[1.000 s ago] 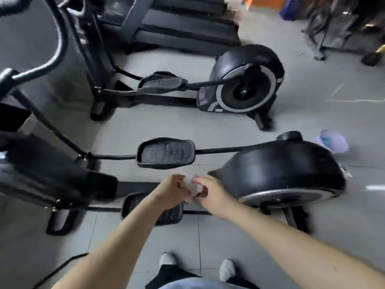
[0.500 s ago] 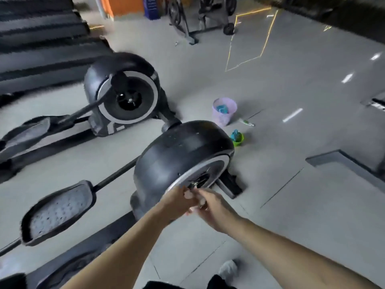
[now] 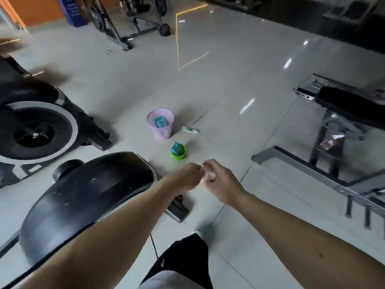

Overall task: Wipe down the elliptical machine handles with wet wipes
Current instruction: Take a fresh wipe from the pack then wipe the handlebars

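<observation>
A crumpled white wet wipe [image 3: 210, 175] is pinched between the curled fingers of the left hand [image 3: 187, 174] and right hand [image 3: 221, 181], above the floor just right of the near elliptical's black flywheel housing [image 3: 87, 197], with a green cup [image 3: 178, 152] and pink mesh bin [image 3: 160, 124] beyond.

We can make out only a pale, blurred scrap of the wipe [image 3: 209, 175] between the left hand [image 3: 186, 174] and right hand [image 3: 220, 181]; their curled fingers cover the rest. The left forearm [image 3: 116, 226] hides part of the near flywheel cover [image 3: 83, 195], which the left edge crops. The far wheel [image 3: 35, 130] is cropped there too. Beside the bin [image 3: 160, 132] lies an item [image 3: 189, 129] too small for us to identify.
</observation>
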A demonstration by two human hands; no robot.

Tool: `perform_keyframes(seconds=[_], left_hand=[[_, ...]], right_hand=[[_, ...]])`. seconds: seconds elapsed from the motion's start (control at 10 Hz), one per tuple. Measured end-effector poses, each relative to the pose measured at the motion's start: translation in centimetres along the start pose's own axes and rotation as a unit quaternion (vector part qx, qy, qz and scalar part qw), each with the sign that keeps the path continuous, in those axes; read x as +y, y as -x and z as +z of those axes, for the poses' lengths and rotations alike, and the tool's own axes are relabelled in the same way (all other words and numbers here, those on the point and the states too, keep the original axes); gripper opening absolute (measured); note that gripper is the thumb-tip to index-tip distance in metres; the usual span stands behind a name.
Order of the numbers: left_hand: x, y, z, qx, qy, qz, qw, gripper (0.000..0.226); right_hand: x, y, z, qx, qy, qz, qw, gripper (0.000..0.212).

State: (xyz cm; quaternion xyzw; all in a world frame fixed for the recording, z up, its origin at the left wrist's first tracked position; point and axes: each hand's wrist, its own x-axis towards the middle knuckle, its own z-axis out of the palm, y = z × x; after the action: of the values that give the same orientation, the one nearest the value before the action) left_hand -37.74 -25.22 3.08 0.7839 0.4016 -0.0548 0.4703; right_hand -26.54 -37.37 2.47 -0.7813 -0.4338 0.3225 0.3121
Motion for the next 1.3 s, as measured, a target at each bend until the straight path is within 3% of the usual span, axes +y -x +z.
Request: perform_keyframes(seconds=[0.1,0.2,0.4,0.6,0.8,1.1,1.3], left_hand=[[3.8,-10.1,1.8,-0.019,0.001,-0.011,1.0,0.032],[6.7,-19.0,2.7,-0.02,0.01,-0.002,1.0,0.032],[14.5,-35.1,1.1,-0.006,0.071,-0.066,0.995,0.026],[20.1,-48.7,-5.1,0.043,0.11,-0.116,0.986,0.026],[21.4,-62.5,-10.8,0.144,0.207,-0.191,0.949,0.02],[19.3,-73.2,-20.4,0.332,0.405,-0.313,0.792,0.026],[12.3,-77.4,-24.8,0.41,0.488,-0.359,0.682,0.026]], right_hand=[[4.7,-6.8,-5.1,-0.005,0.008,0.022,1.0,0.026],[8.7,-15.0,-10.0,-0.019,0.028,0.041,0.999,0.028],[12.7,-31.0,-20.7,-0.074,0.099,0.05,0.991,0.029],[12.5,-47.1,-28.5,-0.122,0.113,-0.016,0.986,0.013],[12.3,-66.8,-31.4,-0.217,0.159,-0.113,0.956,0.011],[3.9,-89.9,-27.8,-0.403,0.26,-0.264,0.837,0.024],[-0.6,-98.4,-18.3,-0.47,0.326,-0.3,0.763,0.032]])
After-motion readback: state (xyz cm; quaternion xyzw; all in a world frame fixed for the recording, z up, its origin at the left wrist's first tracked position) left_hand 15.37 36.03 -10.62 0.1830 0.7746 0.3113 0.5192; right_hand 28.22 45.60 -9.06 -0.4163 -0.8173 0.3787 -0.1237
